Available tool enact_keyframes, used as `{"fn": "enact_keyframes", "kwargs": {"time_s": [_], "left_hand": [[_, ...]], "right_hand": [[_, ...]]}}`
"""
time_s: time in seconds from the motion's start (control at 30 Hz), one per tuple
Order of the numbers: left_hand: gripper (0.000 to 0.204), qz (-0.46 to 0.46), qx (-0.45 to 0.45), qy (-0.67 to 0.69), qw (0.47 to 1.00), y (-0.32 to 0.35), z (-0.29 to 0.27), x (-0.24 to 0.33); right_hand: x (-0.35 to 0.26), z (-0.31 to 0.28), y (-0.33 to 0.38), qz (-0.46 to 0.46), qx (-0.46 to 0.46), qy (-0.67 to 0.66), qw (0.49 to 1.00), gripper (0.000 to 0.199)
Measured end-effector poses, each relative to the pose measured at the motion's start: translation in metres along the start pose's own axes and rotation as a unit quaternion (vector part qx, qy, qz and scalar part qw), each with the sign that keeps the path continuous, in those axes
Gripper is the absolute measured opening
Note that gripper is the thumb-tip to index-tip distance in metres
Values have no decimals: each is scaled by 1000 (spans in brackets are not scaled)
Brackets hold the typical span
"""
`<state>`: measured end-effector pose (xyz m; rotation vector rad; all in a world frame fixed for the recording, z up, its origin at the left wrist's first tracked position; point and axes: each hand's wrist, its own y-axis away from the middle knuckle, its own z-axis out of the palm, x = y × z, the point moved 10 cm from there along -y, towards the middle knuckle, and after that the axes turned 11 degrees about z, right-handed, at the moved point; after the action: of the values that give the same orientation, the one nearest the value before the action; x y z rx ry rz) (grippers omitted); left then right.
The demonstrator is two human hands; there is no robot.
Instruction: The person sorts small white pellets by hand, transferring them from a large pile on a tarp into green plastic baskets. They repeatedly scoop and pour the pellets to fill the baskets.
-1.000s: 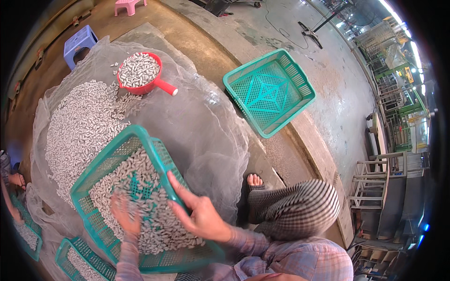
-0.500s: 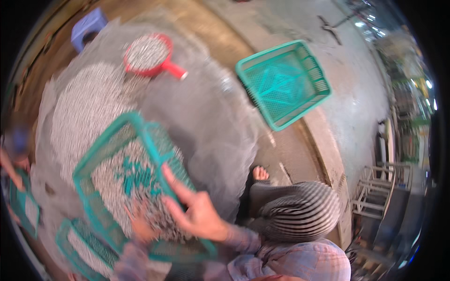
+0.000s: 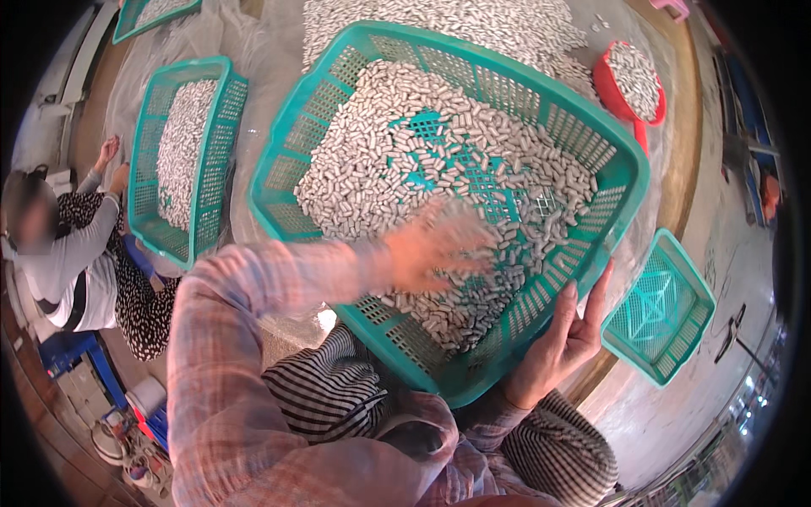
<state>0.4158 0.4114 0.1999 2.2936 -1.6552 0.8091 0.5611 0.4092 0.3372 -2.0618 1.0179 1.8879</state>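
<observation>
A large green plastic basket (image 3: 629,173) lies tilted in front of me, over my striped-covered legs. Small pale-grey cylindrical pieces (image 3: 380,127) cover much of its slotted bottom, with bare green patches in the middle. My left hand (image 3: 439,249) is over the pieces near the basket's centre, fingers spread and smeared by motion; no lifted piece can be made out in it. At the lower right corner, my right hand (image 3: 557,342) holds the basket from outside, its thumb and a finger reaching up against the wall and rim.
More pieces (image 3: 456,17) are heaped on a plastic sheet beyond. A red long-handled sieve or scoop (image 3: 621,97) holds pieces at far right. Other green baskets stand left (image 3: 221,139), far left (image 3: 127,21) and right (image 3: 650,363). Another person (image 3: 76,245) sits at left.
My view has swung round, shifting the whole scene in the picture. My left hand is still among the pieces, while my right stays at the basket's edge.
</observation>
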Motion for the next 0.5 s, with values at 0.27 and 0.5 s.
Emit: {"fn": "enact_keyframes", "kwargs": {"time_s": [0.27,0.5], "left_hand": [[56,-428,358,-40,829,85,-87,-246],[39,-261,376,100,883,-38,-50,-152]], "right_hand": [[17,-24,-16,-14,17,48,999,51],[13,-11,-13,-12,17,30,999,51]]}}
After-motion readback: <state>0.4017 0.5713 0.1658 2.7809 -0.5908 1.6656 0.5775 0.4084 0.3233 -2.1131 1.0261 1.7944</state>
